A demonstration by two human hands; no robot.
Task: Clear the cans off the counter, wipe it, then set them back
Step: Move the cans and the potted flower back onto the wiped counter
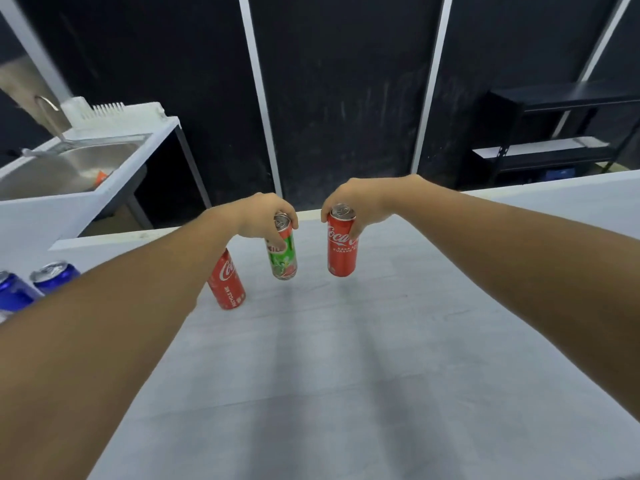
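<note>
Head view: left hand [258,216] pinches the slim green aluminium can [282,249]; right hand [360,202] pinches the tall red cola can [341,245] at three o'clock. Lift both straight up off the pale grey counter [346,375], I'd say.

Open counter [346,375] lies nearer than both sets of fingers. A red can [227,282] stands just left of the left fingers [289,220]; two blue cans [52,277] farther left.

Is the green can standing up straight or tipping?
Tipping. The slim green metal can leans, its top gripped by the left hand.
</note>
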